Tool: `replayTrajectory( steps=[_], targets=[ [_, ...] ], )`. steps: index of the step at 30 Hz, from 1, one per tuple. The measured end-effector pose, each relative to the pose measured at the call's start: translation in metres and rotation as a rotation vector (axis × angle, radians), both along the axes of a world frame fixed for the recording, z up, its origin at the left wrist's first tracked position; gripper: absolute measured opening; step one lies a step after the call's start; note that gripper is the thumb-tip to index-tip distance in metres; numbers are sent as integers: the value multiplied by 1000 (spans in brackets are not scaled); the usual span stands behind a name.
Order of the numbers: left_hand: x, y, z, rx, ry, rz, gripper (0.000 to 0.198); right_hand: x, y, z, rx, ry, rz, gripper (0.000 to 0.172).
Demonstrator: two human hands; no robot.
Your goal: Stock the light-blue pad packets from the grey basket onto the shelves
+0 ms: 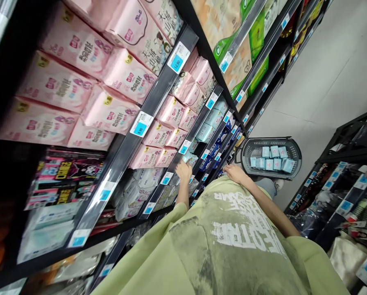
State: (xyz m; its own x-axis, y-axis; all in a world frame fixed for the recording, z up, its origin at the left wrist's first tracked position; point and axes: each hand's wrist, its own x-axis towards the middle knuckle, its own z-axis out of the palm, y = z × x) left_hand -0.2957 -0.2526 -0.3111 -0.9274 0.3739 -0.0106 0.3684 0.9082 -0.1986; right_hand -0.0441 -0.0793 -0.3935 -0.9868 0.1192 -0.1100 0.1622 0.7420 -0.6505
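My left hand (184,171) reaches to the shelf edge, its fingers bent against a small light-blue pack (188,157); the grip is partly hidden. My right hand (235,173) hangs loose in front of my shirt, near the basket's handle end, with fingers apart and nothing visible in them. On the floor beside my feet stands a dark grey shopping basket (297,157) holding several small light-blue packs (274,151). More light-blue packs (205,132) sit on the shelf just beyond my left hand.
Shelves on the left carry pink packs (56,88), dark-blue packs (216,149) and price tags (139,128). Larger tissue packs (259,41) fill the shelving farther along. Across the grey floor (334,82), another rack (327,180) stands on the right.
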Motion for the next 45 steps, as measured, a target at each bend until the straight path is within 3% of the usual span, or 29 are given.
replayTrajectory(
  steps=[8,17,22,27,34,38,41,45],
  targets=[
    [-5,-3,4,29,-34,93,51,11,8,1,-8,-47,-27,30],
    [-8,-20,7,80,-85,75,49,8,13,2,-22,-76,6,30],
    [7,-18,7,114,-43,64,49,9,16,3,-72,-111,-49,30],
    [29,-22,0,196,22,31,62,14,24,-9,-170,-148,-169,29],
    [62,-50,-8,319,12,-157,83,44,30,-48,-388,-208,-428,29],
    [84,-54,-17,388,-78,-231,75,76,29,-74,-546,-264,-673,27],
    [103,-42,-35,366,-427,-312,61,106,31,-86,-634,-305,-938,30],
    [126,-9,-61,204,-950,-485,47,157,38,-91,-711,-323,-1302,40]
  ],
)
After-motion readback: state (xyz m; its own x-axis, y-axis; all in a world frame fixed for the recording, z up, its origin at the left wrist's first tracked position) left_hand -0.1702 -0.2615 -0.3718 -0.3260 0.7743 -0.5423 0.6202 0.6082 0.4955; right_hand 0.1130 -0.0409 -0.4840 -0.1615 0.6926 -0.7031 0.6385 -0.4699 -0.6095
